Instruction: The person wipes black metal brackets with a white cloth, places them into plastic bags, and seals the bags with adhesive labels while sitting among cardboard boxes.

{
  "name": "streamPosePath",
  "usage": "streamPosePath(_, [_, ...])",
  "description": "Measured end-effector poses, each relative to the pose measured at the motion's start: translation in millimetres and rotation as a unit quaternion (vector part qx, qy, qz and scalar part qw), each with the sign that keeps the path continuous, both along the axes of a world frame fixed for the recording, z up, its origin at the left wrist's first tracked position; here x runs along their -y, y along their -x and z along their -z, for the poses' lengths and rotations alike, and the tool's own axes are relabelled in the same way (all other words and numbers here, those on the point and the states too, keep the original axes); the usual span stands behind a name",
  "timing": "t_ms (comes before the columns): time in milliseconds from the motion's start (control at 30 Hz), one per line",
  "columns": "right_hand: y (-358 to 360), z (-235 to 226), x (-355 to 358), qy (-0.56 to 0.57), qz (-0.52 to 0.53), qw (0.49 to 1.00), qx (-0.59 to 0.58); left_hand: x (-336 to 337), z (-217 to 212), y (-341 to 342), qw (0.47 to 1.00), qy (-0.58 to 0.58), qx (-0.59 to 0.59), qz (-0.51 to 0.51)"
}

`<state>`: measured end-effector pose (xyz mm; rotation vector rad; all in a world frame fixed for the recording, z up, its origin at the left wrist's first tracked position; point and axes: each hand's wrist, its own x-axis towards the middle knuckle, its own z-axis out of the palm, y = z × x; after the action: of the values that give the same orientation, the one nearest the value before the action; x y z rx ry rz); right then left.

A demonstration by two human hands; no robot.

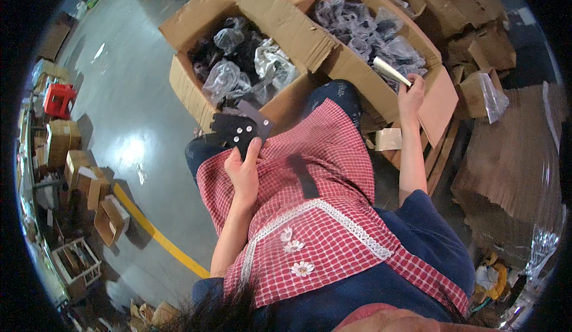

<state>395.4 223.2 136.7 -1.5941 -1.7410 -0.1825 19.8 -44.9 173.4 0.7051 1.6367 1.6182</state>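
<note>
Directions are taken from the centre of the head view, with 12 o'clock at its top edge.

Left hand (pixel 243 168), at 9 o'clock: pinching a small sheaf of flat black pieces (pixel 232 127), thumb on top. The black pieces lie at 10 o'clock, in front of the near side of the left carton (pixel 182 79). They bear four pale round spots, smooth and disc-like; whether these carry any lettering is too small to tell.

Right hand (pixel 412 95), at 2 o'clock: fingertips pressed together on the narrow end of a whitish tapered roll (pixel 389 70). The roll's wide end points toward 11 o'clock, over the right carton (pixel 444 79).

Containers: the left carton stands open at 11 o'clock, with clear plastic bags (pixel 225 82) and dark items inside. The right carton stands open at 1 o'clock, filled with greyish plastic bundles (pixel 357 25). Any print on either carton cannot be read at this resolution.

Surroundings: a black strip (pixel 305 177) lies on the red checked apron (pixel 345 159), just off centre toward 5 o'clock. White flower motifs (pixel 302 268) decorate the apron at 6 o'clock. A pale block (pixel 388 139) is at 3 o'clock, beside the right forearm; its markings are indistinct. Brown stacked cardboard (pixel 506 159) stands farther out at 3 o'clock. A yellow floor line (pixel 158 234) runs at 8 o'clock.
</note>
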Motion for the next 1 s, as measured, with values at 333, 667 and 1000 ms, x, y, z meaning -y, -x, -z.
streamPosePath(333, [174.5,-26.4,99.3,0.428,-0.436,0.767,-0.196,-4.5,6.1,-10.0,0.996,0.025,0.044,0.077])
streamPosePath(667, [253.4,9.4,133.5,0.491,-0.495,0.681,-0.225,-6.8,45.8,-19.1,0.798,0.191,-0.512,0.255])
streamPosePath(1000, [215.4,9.0,103.0,0.572,-0.300,0.567,-0.511,-13.4,38.8,-9.8,0.967,0.025,0.116,0.224])
